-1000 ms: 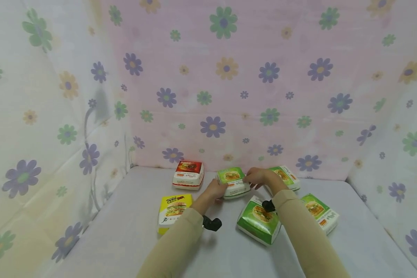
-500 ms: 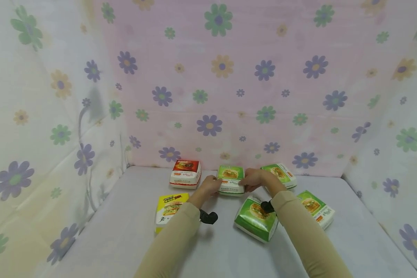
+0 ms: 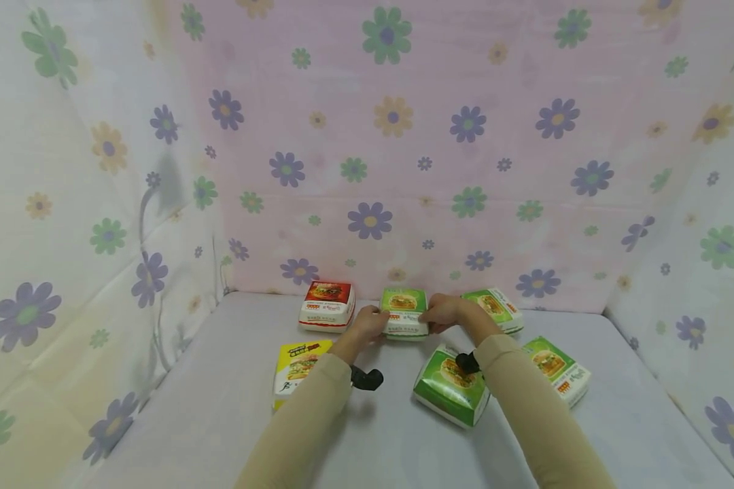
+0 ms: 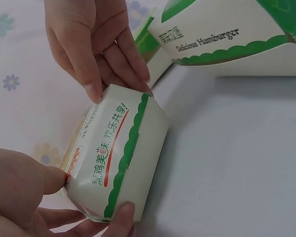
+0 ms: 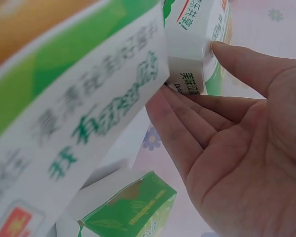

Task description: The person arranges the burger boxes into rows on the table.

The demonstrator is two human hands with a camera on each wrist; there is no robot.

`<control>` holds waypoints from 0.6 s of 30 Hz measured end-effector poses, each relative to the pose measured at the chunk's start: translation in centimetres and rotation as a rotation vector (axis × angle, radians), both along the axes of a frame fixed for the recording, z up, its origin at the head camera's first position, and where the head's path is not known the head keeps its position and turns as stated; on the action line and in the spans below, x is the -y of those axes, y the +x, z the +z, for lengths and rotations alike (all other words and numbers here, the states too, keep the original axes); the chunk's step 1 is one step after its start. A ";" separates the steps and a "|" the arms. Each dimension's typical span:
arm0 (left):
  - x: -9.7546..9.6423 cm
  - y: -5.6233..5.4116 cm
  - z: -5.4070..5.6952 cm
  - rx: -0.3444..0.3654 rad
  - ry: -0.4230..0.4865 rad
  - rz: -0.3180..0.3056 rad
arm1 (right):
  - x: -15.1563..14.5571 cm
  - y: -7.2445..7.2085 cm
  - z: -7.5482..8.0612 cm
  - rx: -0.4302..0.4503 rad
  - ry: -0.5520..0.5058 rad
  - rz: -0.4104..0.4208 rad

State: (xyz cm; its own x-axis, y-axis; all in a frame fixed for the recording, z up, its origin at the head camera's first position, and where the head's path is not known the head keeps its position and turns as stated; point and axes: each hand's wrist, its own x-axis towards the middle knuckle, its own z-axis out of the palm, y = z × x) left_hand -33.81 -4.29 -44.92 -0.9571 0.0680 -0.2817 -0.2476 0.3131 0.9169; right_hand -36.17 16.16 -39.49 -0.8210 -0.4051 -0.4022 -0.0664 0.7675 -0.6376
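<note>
A green-and-white hamburger box (image 3: 405, 304) sits at the back middle of the table, between both hands. My left hand (image 3: 367, 328) grips its left end. In the left wrist view the thumb lies on the upper edge of the box, with fingers along its end and lower side. From the other end my right hand (image 3: 455, 312) holds it. The right wrist view has the right thumb on the box's upper edge and the fingers (image 5: 182, 133) against its end, their tips partly hidden behind a nearer box (image 5: 79, 98).
A red-topped box (image 3: 327, 305) stands left of the held one, a yellow box (image 3: 300, 367) in front of that. Green boxes lie to the right: one at the back (image 3: 495, 309), one nearer (image 3: 452, 387), one far right (image 3: 556, 370). A flowered cloth wall (image 3: 404, 170) rises behind.
The held box has turned from a slant to nearly square with the back wall and shifted slightly toward the wall, both hands moving with it. The other boxes keep their places.
</note>
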 end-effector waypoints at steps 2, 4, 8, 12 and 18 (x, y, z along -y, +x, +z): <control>0.1 -0.2 -0.1 -0.002 -0.006 0.007 | 0.2 -0.2 0.0 -0.002 -0.001 -0.014; 0.2 -0.4 -0.1 0.000 -0.019 0.010 | 0.3 -0.4 0.0 0.002 -0.002 -0.021; 0.2 -0.7 -0.1 0.005 -0.006 0.023 | 0.5 -0.6 0.0 0.002 0.001 -0.027; 0.1 -0.9 0.1 0.007 0.019 0.047 | 0.6 -0.7 0.1 -0.011 -0.001 -0.030; 0.1 -0.9 0.2 0.013 0.027 0.050 | 0.5 -0.8 0.0 0.007 -0.017 -0.040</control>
